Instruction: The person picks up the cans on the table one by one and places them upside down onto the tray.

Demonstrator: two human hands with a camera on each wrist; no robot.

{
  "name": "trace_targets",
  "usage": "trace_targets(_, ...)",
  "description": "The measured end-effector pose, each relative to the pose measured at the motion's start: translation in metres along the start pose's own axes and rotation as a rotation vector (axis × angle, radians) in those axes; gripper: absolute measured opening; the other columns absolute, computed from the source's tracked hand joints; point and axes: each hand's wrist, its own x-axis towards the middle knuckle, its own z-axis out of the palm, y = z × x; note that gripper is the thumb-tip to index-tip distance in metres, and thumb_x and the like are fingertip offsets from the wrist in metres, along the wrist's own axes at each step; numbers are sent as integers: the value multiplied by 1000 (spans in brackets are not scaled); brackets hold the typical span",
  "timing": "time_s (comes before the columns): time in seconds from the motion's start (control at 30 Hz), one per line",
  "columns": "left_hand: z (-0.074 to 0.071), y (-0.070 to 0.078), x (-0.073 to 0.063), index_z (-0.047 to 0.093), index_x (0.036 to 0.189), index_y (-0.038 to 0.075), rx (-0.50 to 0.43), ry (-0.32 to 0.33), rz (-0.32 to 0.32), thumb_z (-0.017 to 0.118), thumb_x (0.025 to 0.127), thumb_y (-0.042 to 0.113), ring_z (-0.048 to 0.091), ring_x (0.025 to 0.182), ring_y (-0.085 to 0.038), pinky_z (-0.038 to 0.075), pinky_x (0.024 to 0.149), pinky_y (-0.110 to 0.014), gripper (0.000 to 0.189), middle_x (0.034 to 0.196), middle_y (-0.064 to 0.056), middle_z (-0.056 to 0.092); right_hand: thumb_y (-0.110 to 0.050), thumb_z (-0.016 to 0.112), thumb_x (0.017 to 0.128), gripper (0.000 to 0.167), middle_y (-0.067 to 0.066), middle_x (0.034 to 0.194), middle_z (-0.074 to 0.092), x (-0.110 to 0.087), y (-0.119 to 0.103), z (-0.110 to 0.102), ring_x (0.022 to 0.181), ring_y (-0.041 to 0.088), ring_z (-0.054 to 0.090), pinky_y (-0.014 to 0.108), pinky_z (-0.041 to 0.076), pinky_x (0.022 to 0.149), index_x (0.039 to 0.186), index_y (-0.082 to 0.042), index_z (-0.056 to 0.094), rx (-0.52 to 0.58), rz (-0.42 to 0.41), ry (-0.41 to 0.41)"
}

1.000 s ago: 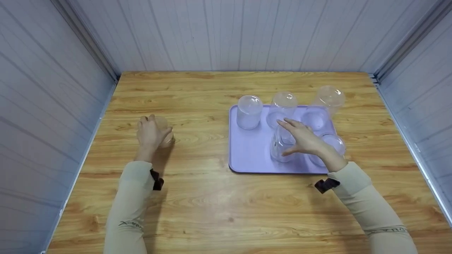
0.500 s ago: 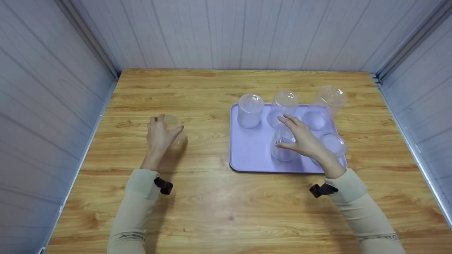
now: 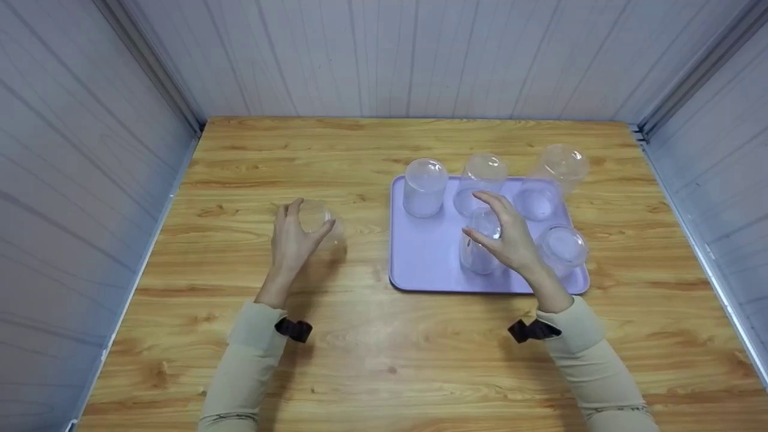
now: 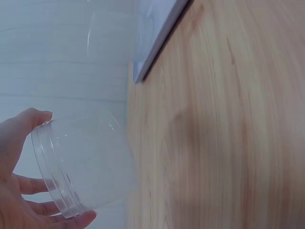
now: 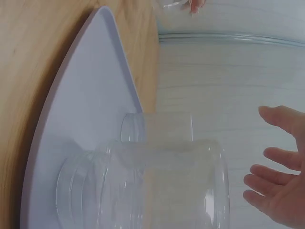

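Observation:
A clear plastic jar (image 3: 329,231) is in my left hand (image 3: 293,243), whose fingers and thumb grip the threaded rim end, as the left wrist view (image 4: 86,162) shows; it appears raised over the wooden table. My right hand (image 3: 510,237) hovers over the lilac tray (image 3: 423,258), fingers and thumb spread in a wide curve with nothing between them. Below it a clear jar (image 3: 480,255) stands on the tray. In the right wrist view my right hand (image 5: 281,171) is apart from a clear jar (image 5: 181,186) standing rim down on the tray.
More clear jars stand on the tray: one at the back left (image 3: 425,189), one back middle (image 3: 483,171), one back right (image 3: 561,168) and one front right (image 3: 563,246). Pale panel walls (image 3: 384,60) enclose the table (image 3: 372,360) at the back and sides.
My left hand has carried its jar to the right, toward the tray. The right hand has shifted slightly left and turned a little, still over the tray. The tray's jars have stayed put.

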Motion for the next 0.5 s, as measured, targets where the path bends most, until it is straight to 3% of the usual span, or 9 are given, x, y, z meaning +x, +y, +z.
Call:
trace_targets(0.23, 16, 15, -10, 39, 129, -1, -111, 24, 44, 63, 75, 48, 42, 107, -29, 38, 89, -42, 77, 119, -16, 42, -6, 72, 73, 52, 14, 118, 52, -4, -10, 12, 107, 27, 47, 41, 41, 88, 119, 4, 50, 129, -9, 93)
trace_targets(0.5, 39, 29, -20, 43, 125, -1, -229, 60, 95, 66, 76, 42, 47, 97, -26, 43, 79, -36, 69, 114, -14, 47, 6, 67, 73, 47, 25, 112, 50, -6, -48, 19, 107, 37, 47, 47, 42, 87, 115, 14, 47, 253, -11, 86)
